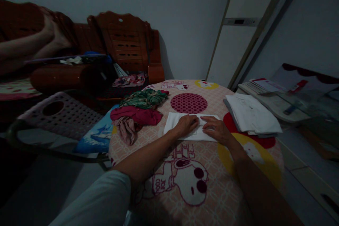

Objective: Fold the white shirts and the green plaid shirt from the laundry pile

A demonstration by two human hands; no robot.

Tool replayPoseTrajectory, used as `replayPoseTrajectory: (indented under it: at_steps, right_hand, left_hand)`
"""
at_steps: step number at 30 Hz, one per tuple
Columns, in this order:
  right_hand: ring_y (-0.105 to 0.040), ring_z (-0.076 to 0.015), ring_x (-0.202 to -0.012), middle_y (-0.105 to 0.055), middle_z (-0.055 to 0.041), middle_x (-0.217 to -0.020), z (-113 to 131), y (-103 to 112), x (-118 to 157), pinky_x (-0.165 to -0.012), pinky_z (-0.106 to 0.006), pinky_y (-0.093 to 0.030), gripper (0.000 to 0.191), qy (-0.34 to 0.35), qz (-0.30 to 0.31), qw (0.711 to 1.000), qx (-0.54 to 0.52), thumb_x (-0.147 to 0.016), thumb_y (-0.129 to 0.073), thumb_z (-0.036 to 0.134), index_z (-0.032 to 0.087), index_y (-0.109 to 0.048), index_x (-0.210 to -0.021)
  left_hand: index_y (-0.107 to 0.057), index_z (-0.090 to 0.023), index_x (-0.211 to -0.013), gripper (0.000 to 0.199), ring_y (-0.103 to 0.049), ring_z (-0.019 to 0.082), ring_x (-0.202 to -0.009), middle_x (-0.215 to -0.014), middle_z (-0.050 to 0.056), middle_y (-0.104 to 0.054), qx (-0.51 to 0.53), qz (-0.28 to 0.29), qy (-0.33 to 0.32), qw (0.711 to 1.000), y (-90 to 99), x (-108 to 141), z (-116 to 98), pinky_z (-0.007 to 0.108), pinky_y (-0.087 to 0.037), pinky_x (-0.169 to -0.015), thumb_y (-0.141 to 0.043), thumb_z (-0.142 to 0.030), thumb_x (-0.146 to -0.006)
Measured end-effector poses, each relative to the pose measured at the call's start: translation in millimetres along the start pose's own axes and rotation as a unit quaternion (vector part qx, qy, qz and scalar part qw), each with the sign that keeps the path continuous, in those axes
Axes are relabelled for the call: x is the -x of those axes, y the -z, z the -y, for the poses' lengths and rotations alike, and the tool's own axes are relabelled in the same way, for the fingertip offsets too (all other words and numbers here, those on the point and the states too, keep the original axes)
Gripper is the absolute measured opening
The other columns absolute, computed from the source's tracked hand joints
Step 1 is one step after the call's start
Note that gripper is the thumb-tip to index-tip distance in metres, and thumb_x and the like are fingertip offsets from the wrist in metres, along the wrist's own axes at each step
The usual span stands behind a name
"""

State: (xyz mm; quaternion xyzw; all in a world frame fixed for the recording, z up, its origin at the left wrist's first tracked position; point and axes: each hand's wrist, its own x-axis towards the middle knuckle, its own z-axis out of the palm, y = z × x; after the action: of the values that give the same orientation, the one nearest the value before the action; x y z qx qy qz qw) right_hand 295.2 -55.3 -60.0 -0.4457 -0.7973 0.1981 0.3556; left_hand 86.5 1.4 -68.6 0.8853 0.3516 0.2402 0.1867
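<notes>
A white folded garment (pixel 173 119) lies flat on the round table, drawn into a low, wide rectangle. My left hand (pixel 186 125) rests on its middle with the fingers bent and close together, gripping the cloth near a small raised fold. On the garment's right half lies my right hand (pixel 217 129), its fingers stretched out and apart, fingertips toward my left hand. To the right sits a stack of folded white clothes (pixel 251 113). Crumpled clothes lie on the left: a green patterned one (pixel 144 98), a magenta one (pixel 137 114) and a dusty pink one (pixel 126 130).
A patterned tablecloth (pixel 225 183) covers the table. At left stand a woven chair (pixel 79 116) with a blue cushion (pixel 99 132) and a wooden bench (pixel 122 42), where a person's bare legs (pixel 31 44) rest. A glass-topped stand (pixel 299 104) with papers is at right.
</notes>
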Motion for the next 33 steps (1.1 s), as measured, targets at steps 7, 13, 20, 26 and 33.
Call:
replayPoseTrajectory:
  at_steps: [7,13,20,26,33]
  right_hand:
    - [-0.055,-0.0292,-0.128,-0.059,-0.0077,-0.140,1,-2,0,-0.109,-0.049,-0.041,0.007,0.019,0.053,0.998,0.025,-0.078,-0.072,0.024,0.024,-0.078,-0.076]
    - [-0.055,-0.0291,-0.128,-0.059,-0.0092,-0.141,-1,1,2,-0.109,-0.047,-0.042,0.011,-0.007,0.033,0.999,-0.001,-0.081,-0.071,0.031,0.024,-0.079,-0.079]
    - [-0.065,-0.0261,-0.112,-0.072,-0.0103,-0.118,-21,9,3,-0.101,-0.045,-0.051,0.014,-0.028,-0.075,0.997,-0.010,-0.083,-0.066,0.031,0.023,-0.078,-0.083]
    - [-0.067,-0.0263,-0.107,-0.074,-0.0085,-0.112,-31,6,2,-0.097,-0.044,-0.053,0.007,-0.031,-0.032,0.999,0.022,-0.077,-0.071,0.025,0.024,-0.078,-0.074]
    - [-0.067,-0.0270,-0.107,-0.075,-0.0086,-0.111,-28,7,3,-0.097,-0.045,-0.053,0.007,-0.043,-0.035,0.998,0.017,-0.074,-0.072,0.022,0.024,-0.078,-0.073]
  left_hand:
    - [-0.069,-0.018,-0.098,0.020,-0.066,0.021,-0.093,-0.095,0.006,-0.074,0.020,0.006,-0.004,1.000,1.6,-1,-1,0.033,-0.046,-0.093,-0.053,-0.030,-0.094]
    - [-0.069,-0.022,-0.118,0.028,-0.055,0.026,-0.128,-0.136,0.010,-0.061,0.009,0.064,-0.075,0.995,3.2,4,2,0.049,-0.030,-0.115,-0.054,-0.030,-0.096]
    - [-0.060,-0.025,-0.133,0.038,-0.038,0.031,-0.143,-0.153,0.012,-0.043,-0.069,0.122,-0.119,0.983,4.2,10,4,0.061,-0.022,-0.116,-0.050,-0.032,-0.098]
    - [-0.061,-0.027,-0.132,0.038,-0.041,0.028,-0.141,-0.151,0.011,-0.046,-0.035,0.103,-0.114,0.988,1.8,9,6,0.056,-0.024,-0.117,-0.054,-0.034,-0.096]
    - [-0.071,-0.019,-0.119,0.033,-0.064,0.023,-0.116,-0.123,0.008,-0.070,0.102,-0.086,0.001,0.991,39.2,3,39,0.035,-0.046,-0.104,-0.053,-0.030,-0.094]
